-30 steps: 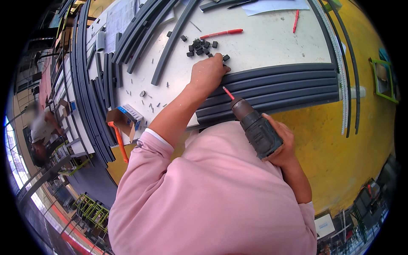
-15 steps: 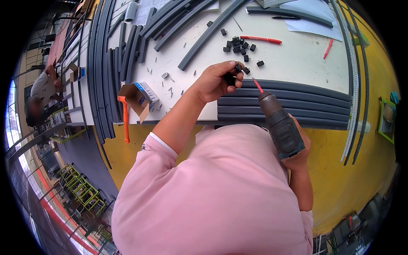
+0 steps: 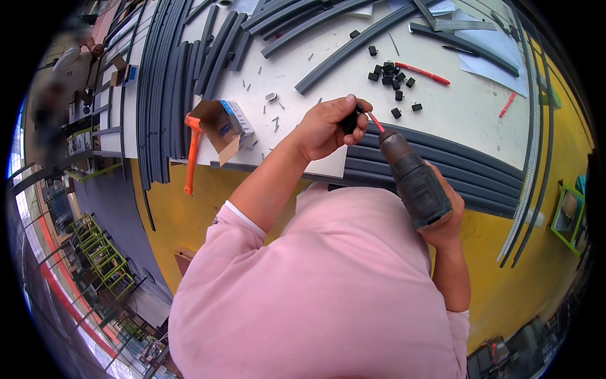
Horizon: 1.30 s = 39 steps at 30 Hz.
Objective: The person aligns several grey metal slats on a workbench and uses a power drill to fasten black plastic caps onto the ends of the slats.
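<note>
— What's lying on the white tabletop (image 3: pixel 442 101) off to the left?

— An open cardboard box (image 3: pixel 221 124) with a blue side, tipped on its side, with loose screws (image 3: pixel 273 119) scattered just beside it. An orange-handled tool (image 3: pixel 191 151) hangs over the table edge next to the box.

— And further back?

— Long grey plastic profiles (image 3: pixel 165 82) in bundles, running along the left edge. A red pencil (image 3: pixel 424 73) lies near the middle, a second red marker (image 3: pixel 507 104) well to its right, and a sheet of paper (image 3: pixel 486 50) sits under a dark strip.

— Below the table?

— A yellow floor (image 3: pixel 189 227), and a green frame (image 3: pixel 567 215) at the right.
</note>
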{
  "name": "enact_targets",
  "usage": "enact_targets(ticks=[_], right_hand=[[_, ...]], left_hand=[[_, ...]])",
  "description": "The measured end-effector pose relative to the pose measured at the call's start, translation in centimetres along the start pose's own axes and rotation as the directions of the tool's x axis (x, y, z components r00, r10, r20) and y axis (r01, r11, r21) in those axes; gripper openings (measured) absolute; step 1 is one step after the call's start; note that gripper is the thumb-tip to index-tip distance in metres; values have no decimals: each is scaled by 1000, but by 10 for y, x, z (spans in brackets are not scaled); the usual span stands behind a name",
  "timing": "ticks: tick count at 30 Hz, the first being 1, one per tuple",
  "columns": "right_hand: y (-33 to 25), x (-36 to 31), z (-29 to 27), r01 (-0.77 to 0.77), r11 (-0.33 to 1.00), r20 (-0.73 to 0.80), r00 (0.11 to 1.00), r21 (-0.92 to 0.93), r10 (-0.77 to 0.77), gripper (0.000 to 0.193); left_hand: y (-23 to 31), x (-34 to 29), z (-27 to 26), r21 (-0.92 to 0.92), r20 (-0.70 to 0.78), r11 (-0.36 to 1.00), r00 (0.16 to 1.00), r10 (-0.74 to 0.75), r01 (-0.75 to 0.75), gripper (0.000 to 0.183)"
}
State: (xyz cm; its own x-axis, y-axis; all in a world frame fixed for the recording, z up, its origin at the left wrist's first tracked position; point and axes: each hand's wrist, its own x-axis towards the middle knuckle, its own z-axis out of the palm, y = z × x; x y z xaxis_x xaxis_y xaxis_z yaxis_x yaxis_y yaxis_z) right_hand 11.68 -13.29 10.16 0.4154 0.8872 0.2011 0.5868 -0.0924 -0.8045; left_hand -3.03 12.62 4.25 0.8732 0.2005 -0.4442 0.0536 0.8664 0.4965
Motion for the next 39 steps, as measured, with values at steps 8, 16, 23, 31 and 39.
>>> enact_targets(ticks=[8, 16, 23, 31, 39], right_hand=[[-15, 19, 10, 45, 999, 37, 998, 15, -46, 69], [-26, 38, 23, 91, 995, 110, 990, -45, -85, 67], [-34, 52, 44, 171, 982, 129, 979, -77, -161, 63], [-39, 65, 55, 216, 974, 191, 961, -63, -201, 63], [-37, 66, 64, 224, 975, 182, 959, -7, -219, 63]], left_hand=[[-1, -14, 3, -12, -64, 997, 995, 71, -72, 42], [17, -31, -20, 133, -72, 989, 995, 67, -57, 36], [26, -52, -33, 109, -162, 989, 980, 118, -101, 32], [26, -64, -46, 112, -225, 973, 948, 224, -203, 31], [29, -73, -54, 103, -199, 968, 948, 247, -230, 32]])
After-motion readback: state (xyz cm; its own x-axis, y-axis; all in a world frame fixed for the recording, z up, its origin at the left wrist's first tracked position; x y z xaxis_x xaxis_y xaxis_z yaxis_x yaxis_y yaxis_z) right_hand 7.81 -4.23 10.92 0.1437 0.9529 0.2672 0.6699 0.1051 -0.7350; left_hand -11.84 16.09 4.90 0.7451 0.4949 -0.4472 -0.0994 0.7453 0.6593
